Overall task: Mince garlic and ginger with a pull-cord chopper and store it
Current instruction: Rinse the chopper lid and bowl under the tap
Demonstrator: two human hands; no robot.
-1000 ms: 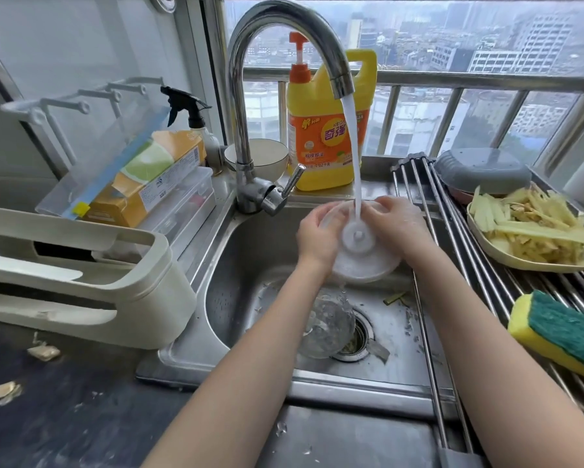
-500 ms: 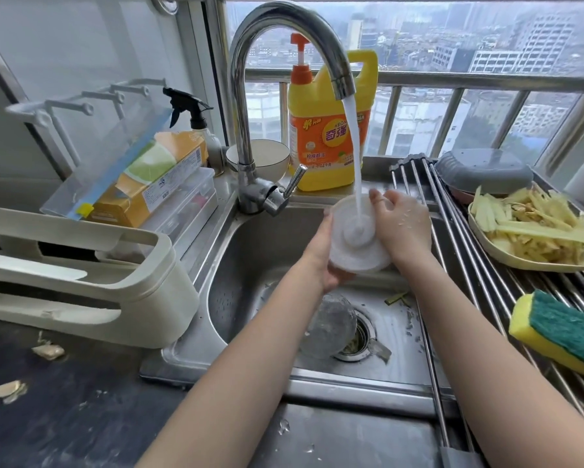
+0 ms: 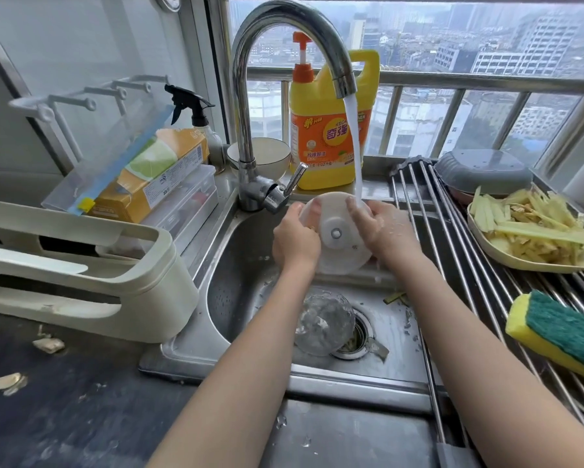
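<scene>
Round white plastic chopper lid [image 3: 338, 231], underside up, now tilted higher under tap stream; left hand [image 3: 295, 243] grips rim, right hand [image 3: 383, 231] apparently rubs it. Rinsing continues; clear chopper bowl [image 3: 322, 320] lies in steel sink [image 3: 236, 251].

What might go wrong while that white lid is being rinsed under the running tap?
Both wet hands, left hand and right hand, grip the white lid by its rim; it may slip and drop onto the clear chopper bowl lying below in the sink. The stream from the tap strikes the tilted lid, so water may splash toward the plate of ginger strips.
</scene>
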